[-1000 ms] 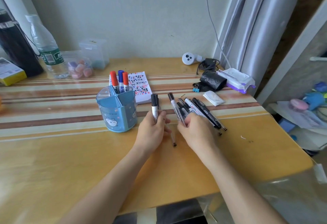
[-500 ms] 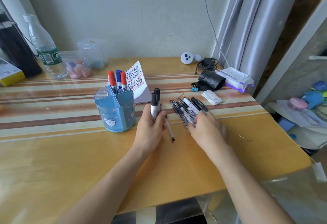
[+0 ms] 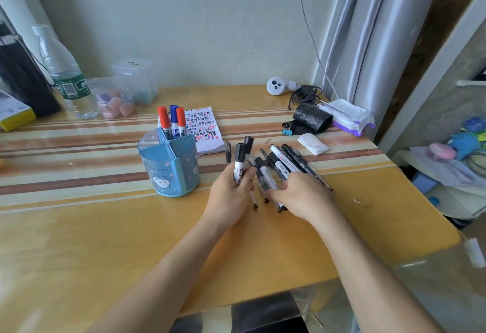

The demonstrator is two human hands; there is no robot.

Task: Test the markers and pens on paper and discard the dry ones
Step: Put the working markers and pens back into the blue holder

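Wooden table [image 3: 79, 240] against a pale wall, striped mat across the far half, grey curtain [image 3: 368, 30] at the far right corner.

Counts:
- 1 blue pen holder [image 3: 168, 169], mid-table, left of the hands. 3 markers in it [image 3: 172, 122]: 2 red caps, 1 blue.
- 1 notepad [image 3: 203, 128] just behind the holder, covered in red, blue and black test strokes.
- Left hand [image 3: 231, 196]: fingers curled round 2 black markers [image 3: 238, 172], caps up, thumb across the barrels.
- Pile of pens [image 3: 286, 160] flat on the table, right of centre, fanned toward the far right corner. Roughly 8; overlaps block an exact count.
- Right hand [image 3: 299, 196]: palm down on the near end of the pile, fingers close together, bent over the pens. Tips hidden, so can't tell if it pinches one.
- 1 black pen [image 3: 228, 153] between notepad and left hand; held or lying, can't tell.

Far edge: 1 water bottle [image 3: 65, 77], 2 clear boxes [image 3: 136, 80]. Right side: 1 black roll [image 3: 311, 119], 1 wipes pack [image 3: 347, 114], 1 blue binder clip [image 3: 288, 130].
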